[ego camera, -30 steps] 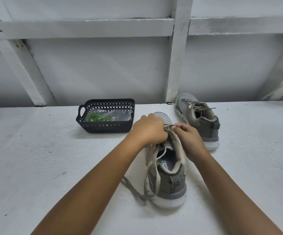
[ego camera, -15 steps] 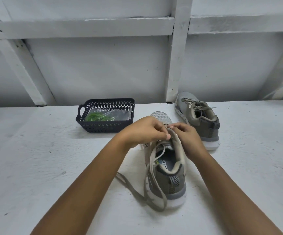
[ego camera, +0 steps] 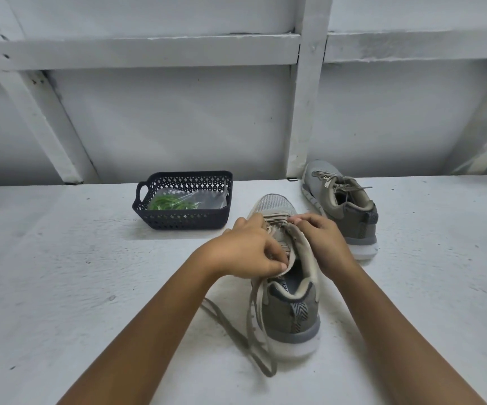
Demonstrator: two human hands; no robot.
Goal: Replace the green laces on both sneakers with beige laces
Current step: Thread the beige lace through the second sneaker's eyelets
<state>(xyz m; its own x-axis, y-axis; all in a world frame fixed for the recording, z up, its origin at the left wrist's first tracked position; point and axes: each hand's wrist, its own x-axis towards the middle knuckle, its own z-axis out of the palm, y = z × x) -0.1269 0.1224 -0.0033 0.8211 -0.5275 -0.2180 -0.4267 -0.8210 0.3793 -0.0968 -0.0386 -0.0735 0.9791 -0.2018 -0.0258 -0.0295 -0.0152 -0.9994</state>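
Note:
A grey sneaker [ego camera: 290, 314] stands in front of me, heel toward me, with a beige lace [ego camera: 254, 325] threaded through it. The lace's loose ends trail down the shoe's left side onto the surface. My left hand [ego camera: 249, 249] pinches the shoe's tongue and left eyelet flap. My right hand [ego camera: 322, 241] pinches the lace at the right eyelets. A second grey sneaker [ego camera: 343, 204] with beige laces sits behind to the right. Green laces [ego camera: 172, 203] lie in a clear bag inside the dark basket [ego camera: 184, 222].
The white painted surface [ego camera: 75, 287] stretches left and right of the shoes. A white wall with wooden beams [ego camera: 305, 97] rises right behind the basket and the far sneaker.
My left hand slid back from the toe-end laces toward the tongue. The loose lace ends dropped lower along the shoe's left side.

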